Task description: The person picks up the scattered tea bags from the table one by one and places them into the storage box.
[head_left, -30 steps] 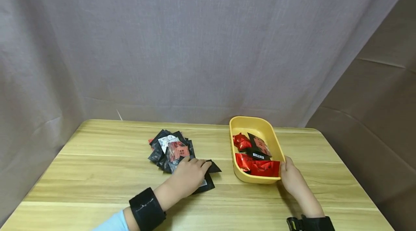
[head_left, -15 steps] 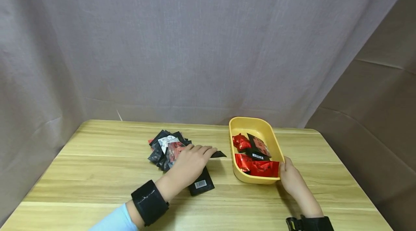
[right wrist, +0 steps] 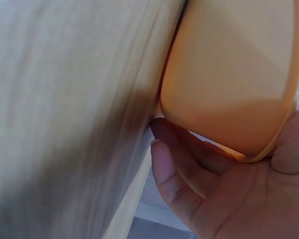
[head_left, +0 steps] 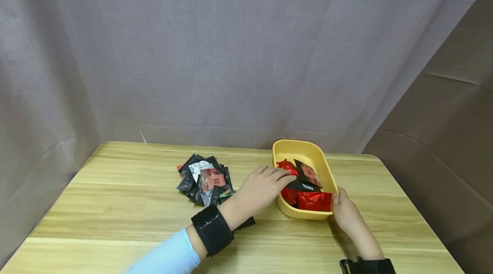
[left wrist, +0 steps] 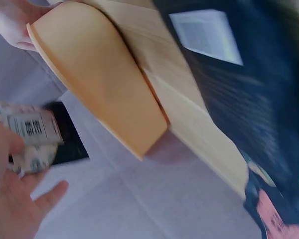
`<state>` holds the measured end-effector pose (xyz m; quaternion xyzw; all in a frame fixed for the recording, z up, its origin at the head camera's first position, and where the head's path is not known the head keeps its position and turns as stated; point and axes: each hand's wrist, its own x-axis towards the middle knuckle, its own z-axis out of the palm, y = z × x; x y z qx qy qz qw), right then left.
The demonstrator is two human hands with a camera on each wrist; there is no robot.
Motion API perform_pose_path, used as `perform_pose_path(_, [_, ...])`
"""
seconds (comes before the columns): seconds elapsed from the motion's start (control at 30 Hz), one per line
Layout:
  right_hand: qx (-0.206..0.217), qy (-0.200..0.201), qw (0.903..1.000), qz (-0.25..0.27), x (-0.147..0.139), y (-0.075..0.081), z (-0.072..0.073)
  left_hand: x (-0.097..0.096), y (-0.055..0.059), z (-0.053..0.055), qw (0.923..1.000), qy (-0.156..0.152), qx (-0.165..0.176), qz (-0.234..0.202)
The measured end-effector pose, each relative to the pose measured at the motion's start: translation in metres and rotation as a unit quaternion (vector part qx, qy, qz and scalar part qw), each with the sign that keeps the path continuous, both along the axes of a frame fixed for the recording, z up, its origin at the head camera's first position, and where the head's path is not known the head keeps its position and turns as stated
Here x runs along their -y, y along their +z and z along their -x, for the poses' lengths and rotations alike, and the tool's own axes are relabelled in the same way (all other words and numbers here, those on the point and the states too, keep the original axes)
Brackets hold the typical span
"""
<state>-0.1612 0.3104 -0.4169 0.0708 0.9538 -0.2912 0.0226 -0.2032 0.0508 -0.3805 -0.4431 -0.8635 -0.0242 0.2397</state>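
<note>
Across the counter (head_left: 100, 218), a yellow tray (head_left: 301, 150) stands at right and a heap of packets (head_left: 209, 179) lies apart at left. Red packets (head_left: 315, 201) and a black packet (head_left: 310, 174) occupy the tray's near and middle parts; the bare far end appears the better landing place. The right hand (head_left: 349, 213) grasps the tray's near right corner, fingers curled below the rim; brace against sliding. The left hand (head_left: 259, 190), above the tray's left wall, grasps a patterned packet (left wrist: 37, 130); whether the black corner (left wrist: 72, 139) behind belongs to it cannot be told. Transfer is apparently in hand: lower the packet inside the wall before parting the fingers.
</note>
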Motion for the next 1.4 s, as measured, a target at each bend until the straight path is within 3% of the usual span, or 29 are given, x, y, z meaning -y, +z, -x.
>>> perform_pose_path(0.27, [0.004, 0.002, 1.0000, -0.002, 0.000, 0.000, 0.001, -0.034, -0.011, 0.008, 0.9965, -0.020, 0.076, 0.027])
perform_pose_path(0.6, [0.008, 0.007, 0.9999, -0.005, 0.000, 0.002, 0.000, -0.055, -0.022, -0.001, 0.9909, -0.039, 0.118, 0.051])
perform_pose_path(0.83, [-0.002, 0.006, 1.0000, -0.007, 0.001, 0.001, 0.000, -0.055, -0.024, -0.004, 0.9858, -0.021, 0.146, 0.081])
perform_pose_path(1.0, [-0.004, 0.003, 1.0000, -0.007, 0.000, 0.001, 0.001, -0.055, -0.024, -0.006, 0.9848, -0.014, 0.146, 0.093])
perform_pose_path(1.2, [-0.001, 0.006, 1.0000, -0.004, -0.001, 0.001, 0.002, -0.048, -0.025, -0.002, 0.9875, -0.021, 0.134, 0.080])
perform_pose_path(1.4, [0.000, 0.005, 1.0000, -0.002, 0.000, 0.001, 0.001, -0.025, -0.029, 0.010, 0.9928, -0.020, 0.116, 0.023])
